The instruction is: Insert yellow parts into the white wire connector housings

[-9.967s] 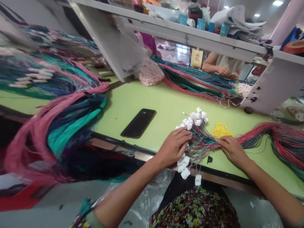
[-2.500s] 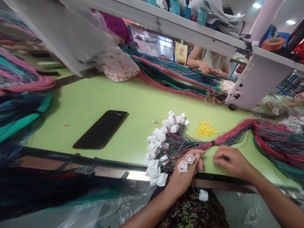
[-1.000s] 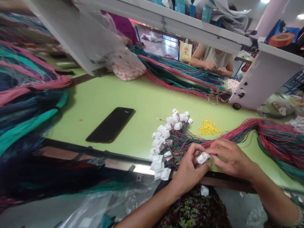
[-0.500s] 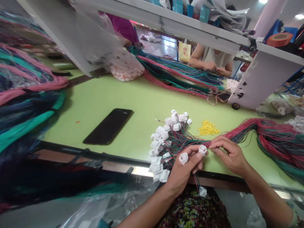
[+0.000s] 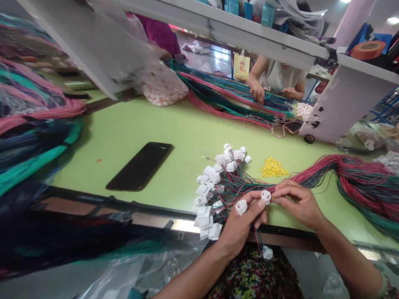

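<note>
The person's left hand point(image 5: 241, 226) is above the front edge of the green table point(image 5: 174, 137), and the right hand point(image 5: 299, 205) is just beside it, on the table. The fingers of the left hand are bent and close together. They hold a round white connector point(image 5: 241, 207) near the fingertips. A second round connector point(image 5: 266, 197) sits between the two hands, and the fingers point(image 5: 288, 192) of the right hand are pressed together and pinch it from the right side, with the left fingers touching it from the other side. I cannot tell exactly which fingers touch it. Thin wires go from the hands down past the table edge, and a small white connector point(image 5: 267, 252) hangs on them, above the person's patterned clothes point(image 5: 252, 278).

Just left of the hands, a group of white connectors point(image 5: 212, 182) lies on the table, joined to a long bundle of red and green wires point(image 5: 352, 182) that runs to the right. Near this bundle is a small pile of yellow pieces point(image 5: 274, 168). A black phone point(image 5: 139, 166) lies on the table to the left, and a big bundle of pink, teal and dark wires point(image 5: 34, 112) is at the far left. Across the table, a co-worker's hands point(image 5: 257, 91) work at another wire bundle point(image 5: 224, 97), beside a plastic bag of small pale parts point(image 5: 163, 89).
</note>
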Demonstrator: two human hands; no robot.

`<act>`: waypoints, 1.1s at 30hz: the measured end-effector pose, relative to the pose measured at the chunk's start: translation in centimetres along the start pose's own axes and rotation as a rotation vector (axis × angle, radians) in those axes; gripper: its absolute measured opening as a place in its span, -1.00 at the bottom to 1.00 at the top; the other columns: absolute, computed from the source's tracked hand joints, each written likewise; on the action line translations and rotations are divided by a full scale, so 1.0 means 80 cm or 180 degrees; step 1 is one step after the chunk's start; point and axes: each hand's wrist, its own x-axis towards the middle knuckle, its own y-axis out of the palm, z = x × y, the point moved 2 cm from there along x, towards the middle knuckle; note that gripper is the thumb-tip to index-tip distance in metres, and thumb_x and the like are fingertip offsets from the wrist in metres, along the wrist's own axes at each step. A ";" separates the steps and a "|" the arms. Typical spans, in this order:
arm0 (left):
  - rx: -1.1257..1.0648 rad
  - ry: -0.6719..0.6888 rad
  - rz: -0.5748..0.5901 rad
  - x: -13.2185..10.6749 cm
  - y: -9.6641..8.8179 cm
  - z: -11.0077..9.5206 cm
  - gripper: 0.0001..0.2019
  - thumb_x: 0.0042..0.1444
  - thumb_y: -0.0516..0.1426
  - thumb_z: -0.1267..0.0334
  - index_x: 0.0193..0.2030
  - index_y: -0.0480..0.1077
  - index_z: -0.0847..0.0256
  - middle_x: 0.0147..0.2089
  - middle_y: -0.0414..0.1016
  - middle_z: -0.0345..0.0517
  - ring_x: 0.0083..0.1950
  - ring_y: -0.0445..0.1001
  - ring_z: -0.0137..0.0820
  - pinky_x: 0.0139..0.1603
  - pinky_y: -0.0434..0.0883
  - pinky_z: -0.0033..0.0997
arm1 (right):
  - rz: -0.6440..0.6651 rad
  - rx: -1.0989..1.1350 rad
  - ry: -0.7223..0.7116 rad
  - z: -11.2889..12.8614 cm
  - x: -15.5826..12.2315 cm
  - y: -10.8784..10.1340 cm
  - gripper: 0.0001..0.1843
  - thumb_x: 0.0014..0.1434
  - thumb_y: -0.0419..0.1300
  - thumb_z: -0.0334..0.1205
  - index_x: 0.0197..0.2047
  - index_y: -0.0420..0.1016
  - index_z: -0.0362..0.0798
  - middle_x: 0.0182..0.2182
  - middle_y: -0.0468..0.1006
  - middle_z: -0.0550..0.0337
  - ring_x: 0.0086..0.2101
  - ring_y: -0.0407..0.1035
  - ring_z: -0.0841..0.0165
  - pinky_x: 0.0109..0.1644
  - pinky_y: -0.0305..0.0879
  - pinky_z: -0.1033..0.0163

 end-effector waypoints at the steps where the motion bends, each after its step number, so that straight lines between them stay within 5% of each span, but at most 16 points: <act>1: 0.0010 -0.0020 -0.0012 0.000 0.001 0.000 -0.60 0.03 0.36 -0.03 -0.16 0.47 0.25 -0.59 0.44 -0.29 -0.57 0.24 -0.56 -0.55 0.10 -0.54 | 0.0009 0.0101 0.0063 -0.002 -0.001 0.001 -0.93 0.22 0.32 -0.28 -0.24 0.66 0.04 -0.30 0.59 0.13 -0.22 0.51 0.29 -0.10 0.47 0.15; 18: -0.0252 -0.0099 -0.0173 0.005 0.000 0.010 -0.61 -0.05 0.42 0.05 -0.17 0.59 0.28 -0.52 0.51 -0.22 -0.52 0.32 -0.57 -0.50 0.23 -0.58 | -0.0474 -0.0719 -0.0244 -0.003 -0.016 0.018 -0.86 0.24 0.26 -0.37 -0.19 0.60 0.04 -0.27 0.57 0.15 -0.20 0.49 0.30 -0.09 0.45 0.17; 33: -0.0247 0.0022 -0.0291 0.003 0.002 0.009 -0.59 -0.08 0.43 0.02 -0.20 0.57 0.28 -0.49 0.54 -0.19 -0.48 0.44 -0.49 -0.55 0.30 -0.58 | -0.0631 -0.0678 -0.0202 -0.004 -0.017 0.016 -0.83 0.21 0.24 -0.42 -0.23 0.60 0.03 -0.30 0.57 0.16 -0.23 0.50 0.32 -0.10 0.45 0.17</act>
